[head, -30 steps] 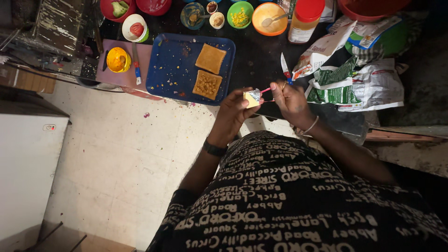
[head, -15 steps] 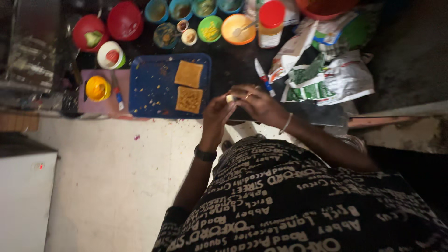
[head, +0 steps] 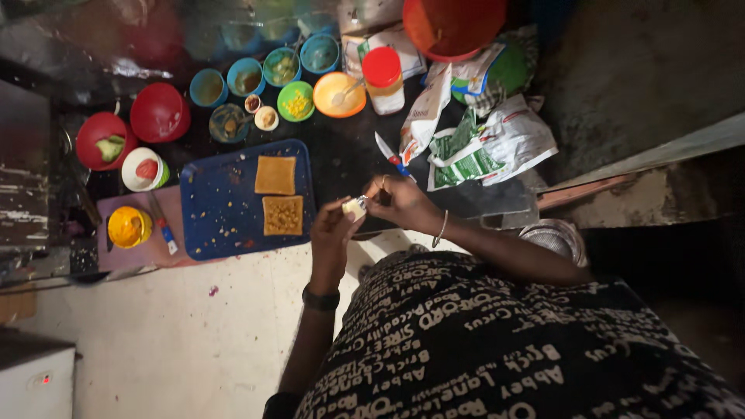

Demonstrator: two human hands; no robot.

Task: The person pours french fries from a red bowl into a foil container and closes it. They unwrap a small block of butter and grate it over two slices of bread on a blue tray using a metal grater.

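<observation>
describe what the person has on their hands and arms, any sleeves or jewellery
Both forearms are bare, with no sleeves showing. The left hand has a dark band at its wrist, like a watch or strap. The right hand has a thin light bangle at the wrist and a small ring on one of its fingers.

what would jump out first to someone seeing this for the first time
Both hands meet at the middle of the view, the left hand and the right hand pinching a small pale block between them. Just left of them lies a blue tray with two square bread slices side by side. Behind the tray stands a cluster of small bright bowls and a red-lidded jar.
</observation>
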